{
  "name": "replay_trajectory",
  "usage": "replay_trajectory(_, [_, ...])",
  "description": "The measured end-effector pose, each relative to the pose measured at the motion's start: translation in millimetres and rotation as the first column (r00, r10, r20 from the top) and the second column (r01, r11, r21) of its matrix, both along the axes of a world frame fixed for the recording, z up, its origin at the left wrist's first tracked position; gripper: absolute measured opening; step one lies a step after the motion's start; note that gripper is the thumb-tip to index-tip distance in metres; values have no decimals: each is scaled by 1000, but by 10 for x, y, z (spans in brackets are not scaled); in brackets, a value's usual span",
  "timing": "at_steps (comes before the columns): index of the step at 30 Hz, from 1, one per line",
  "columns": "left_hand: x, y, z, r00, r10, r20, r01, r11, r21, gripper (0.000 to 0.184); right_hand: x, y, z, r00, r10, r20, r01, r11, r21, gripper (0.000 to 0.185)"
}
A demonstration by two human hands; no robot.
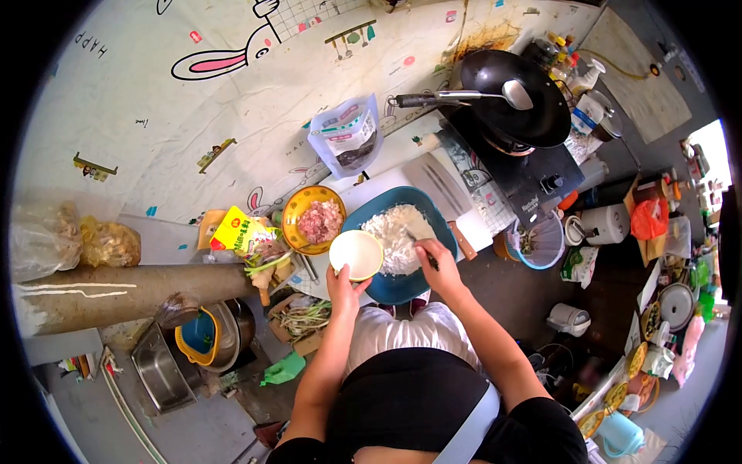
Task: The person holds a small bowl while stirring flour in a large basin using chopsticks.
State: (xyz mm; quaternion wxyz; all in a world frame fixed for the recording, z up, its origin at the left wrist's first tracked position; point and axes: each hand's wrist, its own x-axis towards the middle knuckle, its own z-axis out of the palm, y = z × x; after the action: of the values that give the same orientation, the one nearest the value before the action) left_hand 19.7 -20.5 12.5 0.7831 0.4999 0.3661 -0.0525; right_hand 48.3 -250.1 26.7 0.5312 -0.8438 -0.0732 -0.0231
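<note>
Currently, flour [390, 238] is sitting in the blue basin [399, 289]; the right hand [438, 264] is gripping a utensil [433, 264] above it; the left hand [344, 289] is holding a small bowl [356, 255]; minced meat [321, 222] is lying nearby.

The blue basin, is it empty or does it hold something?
Not empty, but not full: white powder lies heaped in the blue basin, whose bare wall shows around it.

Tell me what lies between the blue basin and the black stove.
In the head view, a broad-bladed knife with a wooden handle lies between the blue basin and the black stove.
</note>
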Motion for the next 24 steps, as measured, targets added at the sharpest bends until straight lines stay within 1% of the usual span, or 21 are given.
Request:
replay_trajectory(1, [-5,-6,11,1000,3,2,-3,1000,4,46,33,-24,10,998,-38,44,39,999,-13,18])
replay_trajectory(2, [-5,-11,21,1000,4,5,-4,1000,8,46,33,-33,-18,998,-43,47,44,999,-28,18])
replay_trajectory(4, [-7,14,-19,1000,22,-1,-22,999,-43,49,40,-40,-130,997,-54,54,57,997,-58,18])
replay_trajectory(5, [-10,30,-37,1000,31,-5,-31,997,-68,51,17,-27,-184,997,-3,72,8,998,-64,18])
replay_trajectory(8, [-30,51,-62,1000,18,11,-17,996,-85,52,-46,68,-73,997,76,-33,-74,996,41,18])
replay_trajectory(11, [-39,44,-45,999,38,1,-38,996,-77,53,-94,196,9,992,122,-11,-120,988,102,16])
replay_trajectory(13, [-40,58,-57,1000,30,4,-30,997,-75,52,-96,214,-64,984,176,25,-177,976,123,14])
replay_trajectory(16, [-59,76,-58,999,45,8,-44,997,-59,52,-44,145,-123,997,71,-11,-69,991,113,14])
replay_trajectory(17, [-73,77,-53,999,53,8,-53,997,-53,52,-20,104,-127,997,43,-57,-36,994,105,14])
replay_trajectory(20, [-107,111,-15,999,44,9,-44,997,-58,51,-21,103,72,999,41,26,-43,997,58,13])
replay_trajectory(21, [-116,124,-14,999,48,7,-47,997,-53,51,-54,149,155,998,64,-27,-62,994,89,13])
replay_trajectory(22, [-127,137,-13,999,52,6,-51,997,-49,51,-98,207,116,995,95,-15,-93,989,114,13])
replay_trajectory(24, [-141,168,-7,998,54,9,-54,998,-43,50,-196,349,16,981,187,-44,-178,973,149,12])
